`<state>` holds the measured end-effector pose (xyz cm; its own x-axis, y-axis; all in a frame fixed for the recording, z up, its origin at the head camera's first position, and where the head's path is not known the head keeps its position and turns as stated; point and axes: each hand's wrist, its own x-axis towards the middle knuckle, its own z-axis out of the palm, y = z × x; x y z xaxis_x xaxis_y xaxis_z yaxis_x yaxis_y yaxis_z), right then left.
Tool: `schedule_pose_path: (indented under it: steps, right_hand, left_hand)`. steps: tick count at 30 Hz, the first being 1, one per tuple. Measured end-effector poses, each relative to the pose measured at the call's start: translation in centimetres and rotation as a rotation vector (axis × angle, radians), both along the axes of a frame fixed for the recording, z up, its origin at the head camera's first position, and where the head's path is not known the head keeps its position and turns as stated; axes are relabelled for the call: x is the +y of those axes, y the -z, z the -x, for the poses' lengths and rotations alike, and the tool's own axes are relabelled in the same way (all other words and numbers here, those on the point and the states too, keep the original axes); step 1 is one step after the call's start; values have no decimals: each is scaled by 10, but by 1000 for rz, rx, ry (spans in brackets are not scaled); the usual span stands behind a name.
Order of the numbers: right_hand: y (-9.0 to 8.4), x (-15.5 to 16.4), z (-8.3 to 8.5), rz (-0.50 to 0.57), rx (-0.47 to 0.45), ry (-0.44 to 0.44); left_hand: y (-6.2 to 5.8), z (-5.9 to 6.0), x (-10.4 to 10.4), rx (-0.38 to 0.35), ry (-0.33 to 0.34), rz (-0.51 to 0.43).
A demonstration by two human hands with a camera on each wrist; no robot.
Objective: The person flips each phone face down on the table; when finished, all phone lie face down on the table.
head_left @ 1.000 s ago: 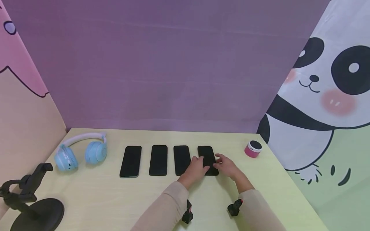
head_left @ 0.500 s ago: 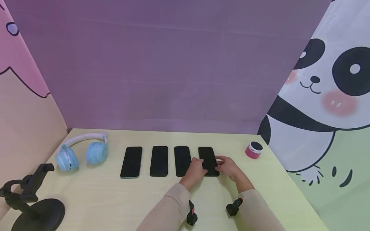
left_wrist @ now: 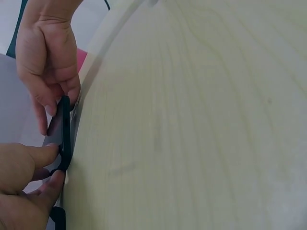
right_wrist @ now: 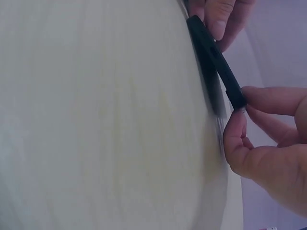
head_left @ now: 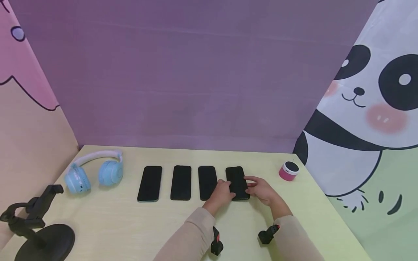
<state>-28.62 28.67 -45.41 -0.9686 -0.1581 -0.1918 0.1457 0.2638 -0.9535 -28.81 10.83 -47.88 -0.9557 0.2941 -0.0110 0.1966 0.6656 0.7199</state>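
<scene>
Four black smartphones would be a row, of which several lie screen up on the table; the rightmost smartphone (head_left: 236, 178) is between my hands. My right hand (head_left: 262, 191) pinches its right edge between thumb and fingers. My left hand (head_left: 219, 197) pinches its near left corner, in front of the neighbouring phone (head_left: 205, 179). In the right wrist view the held smartphone (right_wrist: 221, 64) is tilted, with a dark gap between it and the table. The left wrist view shows the phone's near edge (left_wrist: 66, 129) with fingertips from both hands on it.
Two more phones, one near the middle (head_left: 180, 183) and one farther left (head_left: 149, 184), lie flat. Blue headphones (head_left: 111, 173) stand at the back left, a black stand (head_left: 45, 241) at the front left. A pink and white round speaker-like object (head_left: 288, 172) sits back right.
The right edge of the rightmost smartphone has risen slightly in my right hand's grip. The left hand has stayed nearly in place at its left corner. The whole view has shifted slightly.
</scene>
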Motion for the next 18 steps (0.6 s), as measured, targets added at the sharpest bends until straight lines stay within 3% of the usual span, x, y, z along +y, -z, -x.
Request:
schedule_pose_path:
  steps: [9,18]
  right_hand:
    - [-2,9,2,134,-14,-59]
    - [-3,18,3,254,-18,-214]
  left_hand:
    - [2,-2,1,-38,38,-82]
    - [0,0,-1,-54,118,-222]
